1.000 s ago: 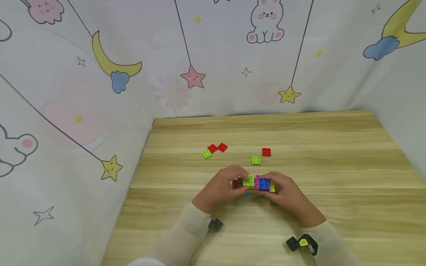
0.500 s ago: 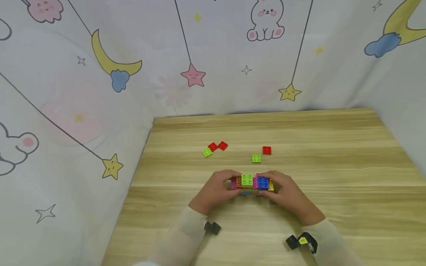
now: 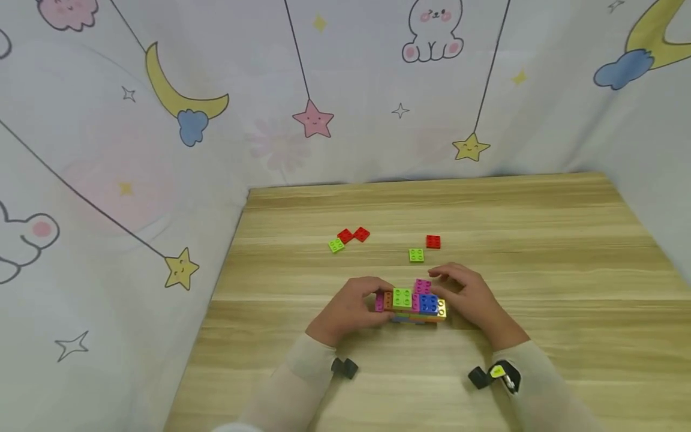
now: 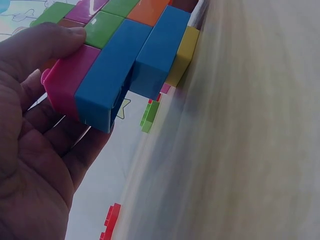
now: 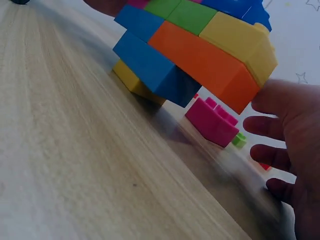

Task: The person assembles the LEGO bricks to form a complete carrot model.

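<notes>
A built block structure (image 3: 415, 303) of colourful toy bricks stands near the middle of the table, lime and blue bricks on top. My left hand (image 3: 353, 306) grips its left end, thumb on the near face and fingers behind. In the left wrist view a magenta brick (image 4: 70, 82) and blue bricks (image 4: 117, 65) show beside that hand. My right hand (image 3: 469, 297) is at the right end, fingers spread and apart from it; the thumb lies close to the orange brick (image 5: 210, 62), contact unclear. Behind the structure, a pink brick (image 5: 212, 122) sits low near the table.
Farther back on the table (image 3: 540, 240) lie loose flat bricks: two red bricks (image 3: 361, 234) touching a lime brick (image 3: 336, 245) on the left, another lime brick (image 3: 416, 255) and a red brick (image 3: 433, 242) to the right. A patterned cloth (image 3: 367, 156) hangs behind the table.
My right hand has let go of the structure's right end and moved slightly back and right, uncovering the yellow and pink bricks. The left hand shifted its grip and stays at the left end.
</notes>
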`<control>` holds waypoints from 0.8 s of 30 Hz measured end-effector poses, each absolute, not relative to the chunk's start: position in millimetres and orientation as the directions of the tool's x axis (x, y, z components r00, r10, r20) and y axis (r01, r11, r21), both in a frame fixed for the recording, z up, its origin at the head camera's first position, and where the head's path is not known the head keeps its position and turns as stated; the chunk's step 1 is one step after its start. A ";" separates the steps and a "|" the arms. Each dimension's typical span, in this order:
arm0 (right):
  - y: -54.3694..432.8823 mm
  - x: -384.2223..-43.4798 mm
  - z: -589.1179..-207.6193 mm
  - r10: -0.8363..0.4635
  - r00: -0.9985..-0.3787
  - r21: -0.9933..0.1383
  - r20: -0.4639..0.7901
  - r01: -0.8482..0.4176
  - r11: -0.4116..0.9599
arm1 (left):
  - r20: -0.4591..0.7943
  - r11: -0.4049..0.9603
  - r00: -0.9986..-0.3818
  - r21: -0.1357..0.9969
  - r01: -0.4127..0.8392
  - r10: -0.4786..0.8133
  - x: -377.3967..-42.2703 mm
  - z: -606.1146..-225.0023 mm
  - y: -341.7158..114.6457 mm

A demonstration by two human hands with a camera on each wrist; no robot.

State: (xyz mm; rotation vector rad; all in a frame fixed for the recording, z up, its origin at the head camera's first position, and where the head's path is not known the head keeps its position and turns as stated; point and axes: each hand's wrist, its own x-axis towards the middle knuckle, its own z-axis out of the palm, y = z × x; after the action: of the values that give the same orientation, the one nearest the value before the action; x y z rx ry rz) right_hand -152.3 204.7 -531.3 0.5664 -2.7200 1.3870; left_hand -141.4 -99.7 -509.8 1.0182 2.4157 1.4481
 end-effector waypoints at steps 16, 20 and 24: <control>193.7 -163.9 -534.7 -0.388 -0.904 -0.668 0.178 -0.400 0.628 | 0.241 0.250 -0.748 0.842 0.478 0.618 -141.4 -511.4 -100.2; 198.6 -158.4 -529.5 -0.301 -0.922 -0.714 0.244 -0.381 0.588 | 0.242 0.255 -0.754 0.841 0.477 0.611 -140.8 -511.3 -99.9; 205.9 -153.2 -523.3 -0.214 -0.909 -0.725 0.358 -0.415 0.550 | 0.238 0.301 -0.771 0.822 0.484 0.591 -140.6 -512.8 -97.5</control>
State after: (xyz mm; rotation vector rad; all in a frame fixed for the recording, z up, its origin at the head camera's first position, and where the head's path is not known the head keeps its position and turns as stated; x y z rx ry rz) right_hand -153.2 205.9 -523.3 0.5283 -2.5591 1.2858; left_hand -140.6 -97.5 -512.8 1.0145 2.4435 1.4817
